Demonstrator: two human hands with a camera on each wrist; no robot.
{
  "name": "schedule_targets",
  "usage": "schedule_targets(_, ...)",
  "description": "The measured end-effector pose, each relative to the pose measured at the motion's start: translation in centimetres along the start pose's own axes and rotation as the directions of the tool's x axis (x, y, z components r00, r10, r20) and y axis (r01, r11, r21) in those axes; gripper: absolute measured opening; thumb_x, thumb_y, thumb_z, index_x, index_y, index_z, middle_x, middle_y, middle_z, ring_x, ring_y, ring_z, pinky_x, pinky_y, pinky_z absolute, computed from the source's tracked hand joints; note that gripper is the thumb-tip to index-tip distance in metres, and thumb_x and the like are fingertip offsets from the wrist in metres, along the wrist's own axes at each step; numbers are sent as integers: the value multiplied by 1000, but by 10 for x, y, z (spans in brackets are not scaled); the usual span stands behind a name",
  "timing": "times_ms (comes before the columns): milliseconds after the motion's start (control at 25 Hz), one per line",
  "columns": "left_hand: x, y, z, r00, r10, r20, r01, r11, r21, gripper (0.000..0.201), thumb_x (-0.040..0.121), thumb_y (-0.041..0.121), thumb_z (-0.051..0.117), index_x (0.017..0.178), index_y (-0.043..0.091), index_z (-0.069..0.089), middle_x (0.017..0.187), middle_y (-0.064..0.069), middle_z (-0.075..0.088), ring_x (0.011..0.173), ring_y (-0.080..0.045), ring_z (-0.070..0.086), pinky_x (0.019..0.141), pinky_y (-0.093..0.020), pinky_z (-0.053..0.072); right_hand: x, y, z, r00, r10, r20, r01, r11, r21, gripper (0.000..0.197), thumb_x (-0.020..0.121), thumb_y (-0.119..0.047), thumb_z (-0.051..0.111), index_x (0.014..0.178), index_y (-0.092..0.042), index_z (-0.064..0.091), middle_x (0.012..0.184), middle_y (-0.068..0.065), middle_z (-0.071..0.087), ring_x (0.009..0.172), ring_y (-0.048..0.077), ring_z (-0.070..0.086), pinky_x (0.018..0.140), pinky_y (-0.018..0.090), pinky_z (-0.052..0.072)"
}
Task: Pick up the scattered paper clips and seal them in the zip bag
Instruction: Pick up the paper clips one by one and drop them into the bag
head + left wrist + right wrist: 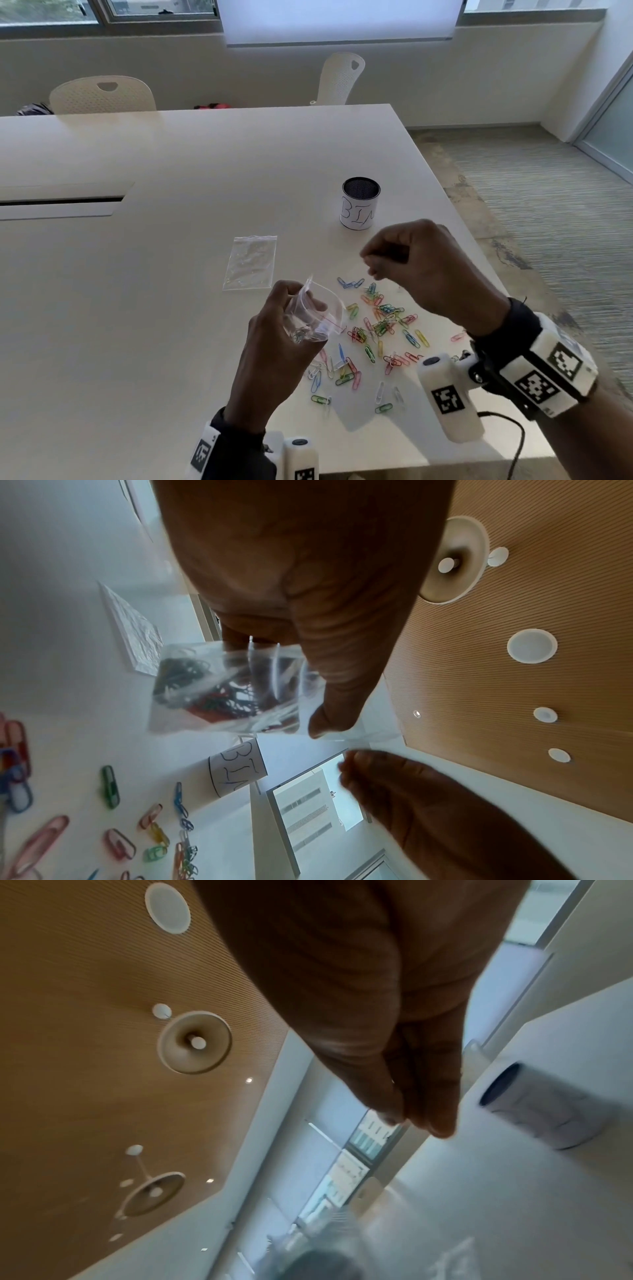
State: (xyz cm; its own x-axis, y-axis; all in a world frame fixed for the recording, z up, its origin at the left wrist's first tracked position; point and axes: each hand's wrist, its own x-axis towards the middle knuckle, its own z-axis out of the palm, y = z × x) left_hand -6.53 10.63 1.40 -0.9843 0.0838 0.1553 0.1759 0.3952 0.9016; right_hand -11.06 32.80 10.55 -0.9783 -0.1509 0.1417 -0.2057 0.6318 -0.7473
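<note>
Nearest, above the white table (144,308): left hand (274,339) gripping a clear zip bag (313,318), mouth up and open, a few clips inside; just right, loose coloured paper clips (376,325) scattered on the table; above them, right hand (424,263), fingertips (441,1123) pinched together, contents not discernible; farther back, a second flat bag (250,262); beyond, a cup (360,207) marked "BIN".

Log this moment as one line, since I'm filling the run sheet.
left hand holds open zip bag, some clips inside | right hand raised, fingers pinched | paper clips scattered on table
</note>
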Motion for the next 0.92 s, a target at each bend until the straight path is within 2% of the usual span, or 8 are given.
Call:
schedule_targets(80, -1, -1, -2, 1000, -11, -24, 10, 1000, -13, 42, 81, 16, 87, 108, 30, 59, 101, 21, 78, 87, -4, 74, 64, -15, 59, 0, 26, 3, 987, 105, 123, -86, 985, -150, 17, 88, -26, 81, 102, -16, 78, 88, -5, 78, 79, 5, 76, 78, 21, 63)
schedule_targets(200, -2, -4, -5, 999, -31, -37, 31, 999, -14, 45, 80, 18, 87, 113, 35, 60, 102, 22, 78, 89, -9, 73, 69, -28, 65, -12, 60, 17, 883, 332, 333, -164, 880, -445, 61, 85, -48, 77, 133, -14, 61, 127, 4, 69, 108, 15, 67, 93, 26, 56)
schedule_targets(280, -3, -6, -6, 999, -29, -38, 29, 1000, -4, 47, 80, 17, 87, 114, 36, 61, 103, 23, 77, 91, -13, 73, 70, -26, 64, -25, 77, 21, 840, 428, 334, -139, 764, -630, 87, 80, -62, 76, 147, -15, 47, 144, 6, 55, 124, 20, 59, 106, 34, 50)
schedule_targets(400, -6, -7, -8, 999, -24, -28, 24, 1000, 6, 49, 79, 18, 89, 113, 38, 61, 103, 25, 77, 92, -15, 73, 68, -19, 61, -44, 92, 17, 804, 515, 298, -186, 693, -696, 105, 71, -70, 79, 149, -15, 37, 144, 7, 45, 125, 23, 58, 106, 35, 50)
schedule_targets(560, -9, -8, -10, 999, -29, -22, 29, 1000, 5, 53, 77, 16, 92, 114, 37, 61, 104, 20, 78, 92, -14, 74, 68, -24, 63, -76, 104, 3, 765, 610, 206, -352, 664, -660, 100, 66, -66, 85, 140, -17, 39, 135, 5, 47, 116, 21, 62, 98, 33, 54)
schedule_targets(720, -11, -7, -11, 999, -25, -21, 25, 1000, -19, 53, 76, 18, 91, 117, 32, 61, 105, 16, 79, 94, -12, 75, 68, -22, 63, -103, 112, 9, 710, 676, 197, -492, 677, -548, 90, 73, -43, 91, 140, -17, 37, 135, 5, 47, 112, 18, 57, 100, 29, 51)
schedule_targets(840, -11, -5, -9, 999, -31, -7, 31, 999, -18, 53, 76, 20, 90, 118, 33, 61, 106, 17, 78, 94, -11, 75, 69, -30, 64, -100, 116, 25, 747, 645, 163, -521, 720, -459, 65, 79, -25, 89, 126, -15, 45, 123, 4, 51, 101, 14, 47, 88, 23, 43)
schedule_targets(920, -12, -5, -7, 1000, -26, 12, 27, 1000, -10, 52, 76, 20, 90, 118, 32, 61, 106, 18, 78, 93, -7, 74, 67, -24, 62, -92, 117, 35, 786, 602, 140, -501, 753, -426, 52, 83, -20, 85, 122, -13, 50, 115, 1, 49, 103, 15, 47, 87, 23, 39)
